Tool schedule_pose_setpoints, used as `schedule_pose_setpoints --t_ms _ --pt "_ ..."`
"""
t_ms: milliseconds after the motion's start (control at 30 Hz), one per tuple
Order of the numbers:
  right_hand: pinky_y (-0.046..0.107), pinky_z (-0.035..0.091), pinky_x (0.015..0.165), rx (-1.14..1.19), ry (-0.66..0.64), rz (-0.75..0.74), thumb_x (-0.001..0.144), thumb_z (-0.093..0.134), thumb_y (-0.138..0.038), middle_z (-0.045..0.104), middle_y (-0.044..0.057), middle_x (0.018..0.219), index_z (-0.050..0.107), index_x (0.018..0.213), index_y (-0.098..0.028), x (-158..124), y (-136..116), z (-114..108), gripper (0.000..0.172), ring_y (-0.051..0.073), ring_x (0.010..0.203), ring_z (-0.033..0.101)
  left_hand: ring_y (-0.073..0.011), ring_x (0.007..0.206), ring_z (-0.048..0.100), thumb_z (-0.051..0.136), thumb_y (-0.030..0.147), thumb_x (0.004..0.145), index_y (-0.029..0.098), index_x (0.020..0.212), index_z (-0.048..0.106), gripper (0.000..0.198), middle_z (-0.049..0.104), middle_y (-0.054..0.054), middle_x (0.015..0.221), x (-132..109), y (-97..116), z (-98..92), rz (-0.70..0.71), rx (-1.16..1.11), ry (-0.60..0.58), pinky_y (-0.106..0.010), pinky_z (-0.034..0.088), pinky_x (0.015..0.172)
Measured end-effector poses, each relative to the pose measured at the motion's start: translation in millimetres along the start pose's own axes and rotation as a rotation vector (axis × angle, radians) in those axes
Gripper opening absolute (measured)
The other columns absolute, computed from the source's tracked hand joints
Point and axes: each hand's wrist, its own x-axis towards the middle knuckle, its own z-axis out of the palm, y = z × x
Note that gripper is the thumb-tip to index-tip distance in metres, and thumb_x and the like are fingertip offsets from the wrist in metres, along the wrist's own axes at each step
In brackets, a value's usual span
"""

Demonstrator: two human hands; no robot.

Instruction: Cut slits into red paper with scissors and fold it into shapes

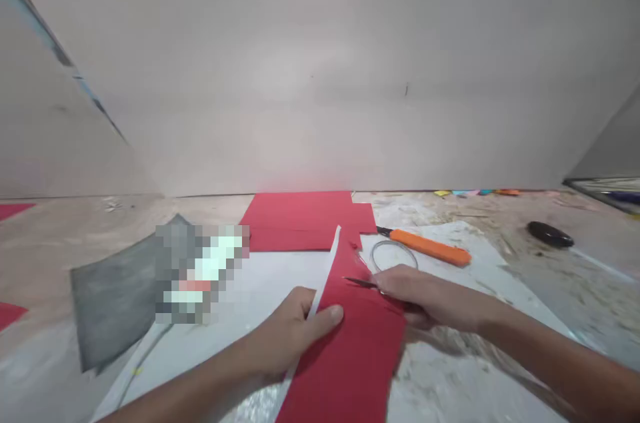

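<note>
A long red paper strip (350, 350) runs from the near edge toward the middle of the table. My left hand (290, 336) is closed on its left edge, thumb on top of the red face. My right hand (425, 296) is closed on a small pair of scissors (361, 282) whose thin blades point left and meet the strip's right edge. The strip's right edge looks jagged near the blades. Further back lies a larger red paper sheet (305, 220), flat on the table.
An orange-handled knife (430, 247) and a thin wire ring (393, 255) lie right of the red sheet. A grey sheet (115, 296) lies left, white paper (270, 276) in the middle. A black oval object (550, 234) sits far right. White boards wall the back.
</note>
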Motion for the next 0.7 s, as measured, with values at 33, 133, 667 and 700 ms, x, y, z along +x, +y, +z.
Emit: schedule_pose_setpoints --t_ms 33,133,667,700 --pt "0.023 0.016 0.042 0.008 0.003 0.001 0.100 0.040 -0.048 0.025 -0.009 0.049 0.033 0.064 -0.020 0 1 0 0.046 0.006 0.044 0.019 -0.0236 0.075 0.070 0.068 0.042 0.086 0.010 0.105 0.073 0.038 0.073 -0.014 0.087 0 1 0.1 0.001 0.001 -0.021 -0.033 0.053 0.070" --pt "0.023 0.017 0.042 0.032 0.016 0.002 0.099 0.041 -0.049 0.028 -0.009 0.050 0.034 0.065 -0.020 -1 6 2 0.046 0.006 0.044 0.021 -0.0249 0.080 0.070 0.064 0.045 0.088 0.010 0.105 0.073 0.040 0.073 -0.015 0.091 -1 4 0.4 0.003 0.016 -0.064 -0.035 0.053 0.073" --pt "0.022 0.018 0.043 0.049 0.054 -0.053 0.097 0.044 -0.053 0.031 -0.007 0.054 0.039 0.066 -0.019 3 9 11 0.046 0.006 0.045 0.023 -0.0232 0.071 0.068 0.066 0.058 0.081 0.008 0.096 0.074 0.053 0.072 -0.013 0.082 -1 5 -1.1 -0.011 0.155 -0.033 -0.030 0.052 0.062" --pt "0.022 0.018 0.043 0.054 0.062 -0.051 0.097 0.044 -0.053 0.032 -0.007 0.055 0.039 0.067 -0.019 3 9 11 0.046 0.006 0.045 0.023 -0.0226 0.069 0.067 0.066 0.058 0.081 0.009 0.097 0.074 0.053 0.072 -0.013 0.082 -1 5 -1.3 -0.018 0.161 -0.036 -0.029 0.052 0.061"
